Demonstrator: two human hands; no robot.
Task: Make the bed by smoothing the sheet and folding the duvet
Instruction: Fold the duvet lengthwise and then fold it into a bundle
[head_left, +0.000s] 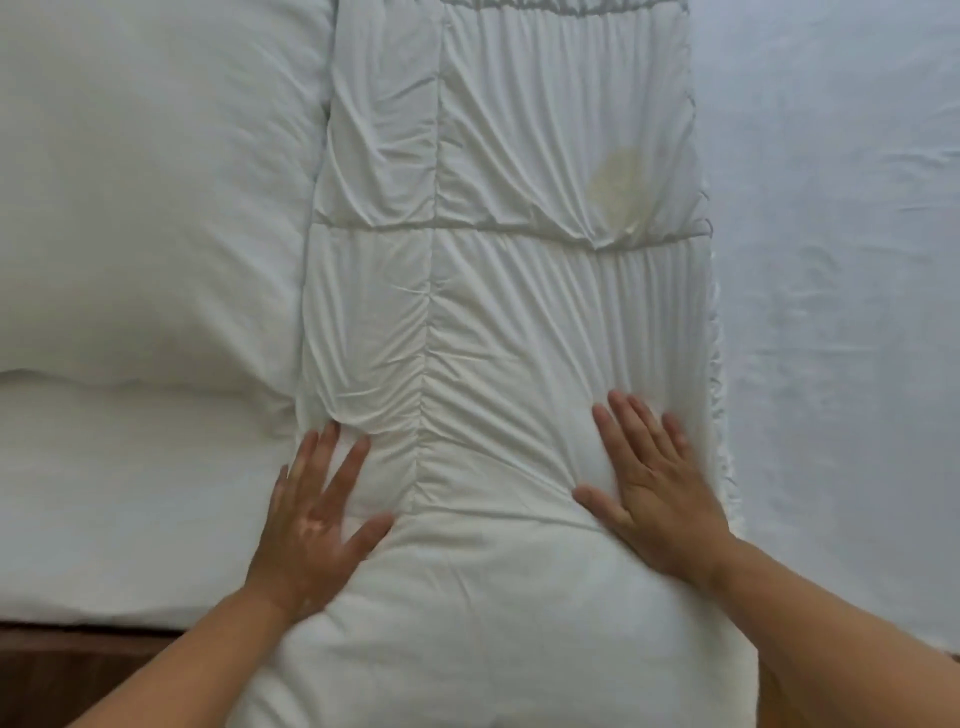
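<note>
Head view crops the duvet (519, 322); left hand (317, 525) and right hand (654, 499) press it, fingers straight.

Bedroom; home or hotel, can't tell. Bed (857, 493) with wrinkled pale sheet (831, 208), puffy white pillows (145, 182) along left, quilted white duvet (519, 312) folded into a long strip down the middle. Brown wood (78, 670) bottom-left, floor or frame unclear.
</note>
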